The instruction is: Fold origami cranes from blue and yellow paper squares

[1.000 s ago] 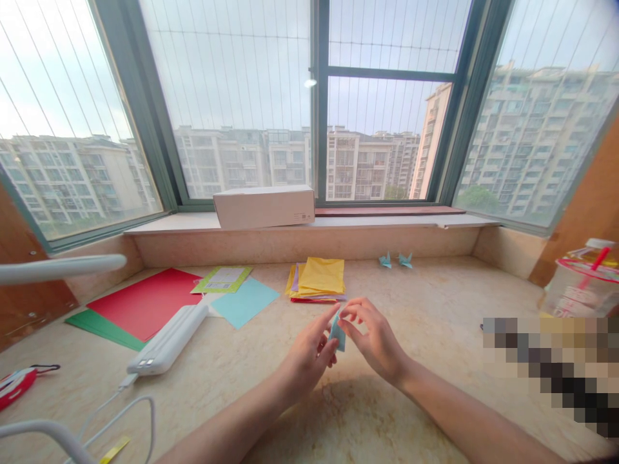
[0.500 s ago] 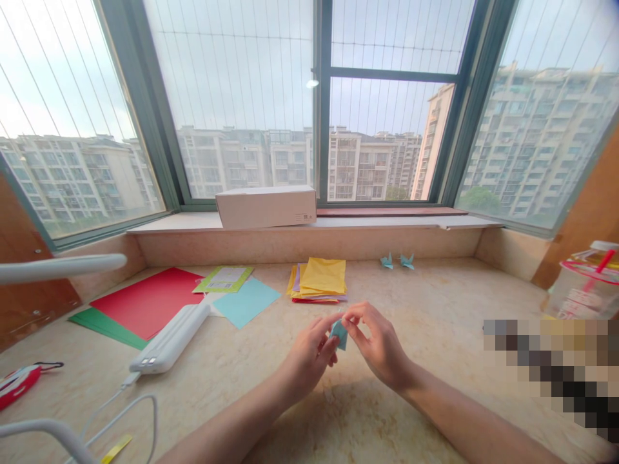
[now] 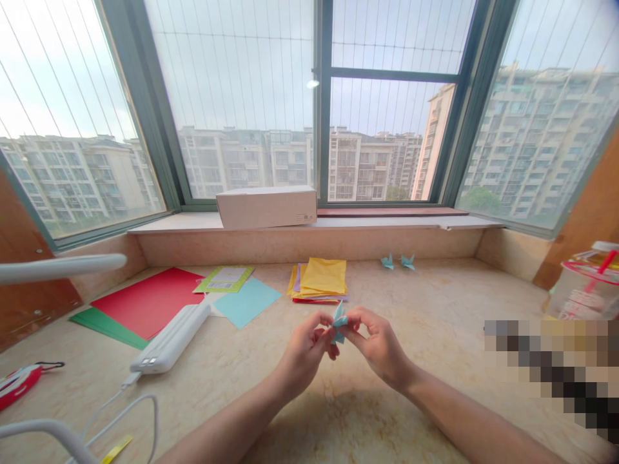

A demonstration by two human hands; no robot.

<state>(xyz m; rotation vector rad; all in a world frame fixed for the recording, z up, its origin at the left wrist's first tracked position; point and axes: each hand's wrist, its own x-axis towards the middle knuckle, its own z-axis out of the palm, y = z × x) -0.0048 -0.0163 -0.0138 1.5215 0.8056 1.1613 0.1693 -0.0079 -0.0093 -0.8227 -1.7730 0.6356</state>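
Note:
A small folded piece of light blue paper [image 3: 339,321] is pinched between both my hands above the marble sill [image 3: 435,309]. My left hand [image 3: 305,351] grips its left side with fingers curled. My right hand [image 3: 380,345] pinches its right side with thumb and forefinger. Two finished light blue paper cranes [image 3: 397,261] stand farther back on the sill. A stack of coloured paper squares with yellow on top [image 3: 322,278] lies just beyond my hands.
A light blue sheet [image 3: 247,301], red sheet [image 3: 147,300], green sheet [image 3: 99,325] and green packet [image 3: 223,278] lie at left. A white power bank [image 3: 170,338] with cable sits nearby. A cardboard box [image 3: 265,206] rests on the ledge. A plastic cup [image 3: 585,283] stands at right.
My hands have closed in and dropped slightly. The blue paper has changed from a flat flap to a pulled-open shape with points sticking up.

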